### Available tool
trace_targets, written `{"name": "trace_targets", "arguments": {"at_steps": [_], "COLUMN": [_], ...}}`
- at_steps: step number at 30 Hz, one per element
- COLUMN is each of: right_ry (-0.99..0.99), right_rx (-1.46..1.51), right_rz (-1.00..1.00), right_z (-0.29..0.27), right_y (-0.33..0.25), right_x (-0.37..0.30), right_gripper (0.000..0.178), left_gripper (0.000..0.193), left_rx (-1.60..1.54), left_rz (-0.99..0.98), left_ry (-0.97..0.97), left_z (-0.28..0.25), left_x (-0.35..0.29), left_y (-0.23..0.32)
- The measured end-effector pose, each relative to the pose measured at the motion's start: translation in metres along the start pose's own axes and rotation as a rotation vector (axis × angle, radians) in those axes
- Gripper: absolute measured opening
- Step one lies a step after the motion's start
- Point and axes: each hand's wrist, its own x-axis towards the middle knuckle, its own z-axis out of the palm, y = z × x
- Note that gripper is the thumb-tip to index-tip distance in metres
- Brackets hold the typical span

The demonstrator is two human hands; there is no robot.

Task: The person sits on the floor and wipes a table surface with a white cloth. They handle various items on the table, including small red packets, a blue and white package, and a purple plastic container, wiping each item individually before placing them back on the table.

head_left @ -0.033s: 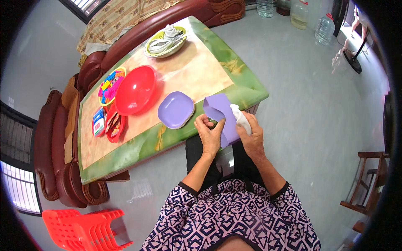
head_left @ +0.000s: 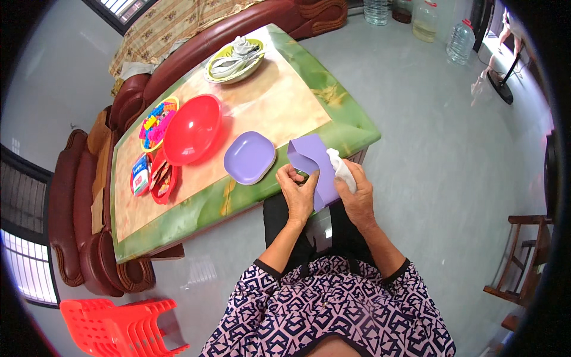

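A purple plastic container with a wavy cut-out edge is held tilted at the table's near edge, above my lap. My left hand is closed on its left edge, thumb and fingers pinching the wall. On the other side, my right hand grips a crumpled white cloth against the container's outer face. Part of the container is hidden behind my fingers. Left of it on the table lies a shallow purple tray with rounded corners.
The green-bordered table carries a big red bowl, a basket of colourful toy bricks, red baskets with packets and a bowl of white cords. Red plastic stools stand lower left, a wooden chair at right.
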Motion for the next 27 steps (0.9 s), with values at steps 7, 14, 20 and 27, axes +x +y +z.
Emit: {"name": "trace_targets", "arguments": {"at_steps": [7,14,20,27], "right_ry": [0.021,0.03,0.003,0.092], "right_rx": [-0.101,-0.164,-0.206,-0.032], "right_rz": [-0.129,-0.173,-0.215,-0.037], "right_z": [0.011,0.016,0.021,0.012], "right_y": [0.015,0.017,0.026,0.022], "right_x": [0.002,0.0,-0.004,0.014], "right_gripper": [0.04,0.041,0.041,0.034], "left_gripper": [0.025,0.059,0.031,0.018], "left_rx": [-0.196,-0.802,-0.483,-0.719], "left_rz": [-0.132,-0.682,-0.543,-0.604], "left_ry": [-0.185,-0.54,-0.529,-0.53], "left_z": [0.002,-0.021,-0.015,-0.024], "left_x": [0.006,0.037,0.033,0.009], "left_y": [-0.009,0.023,0.032,0.049]}}
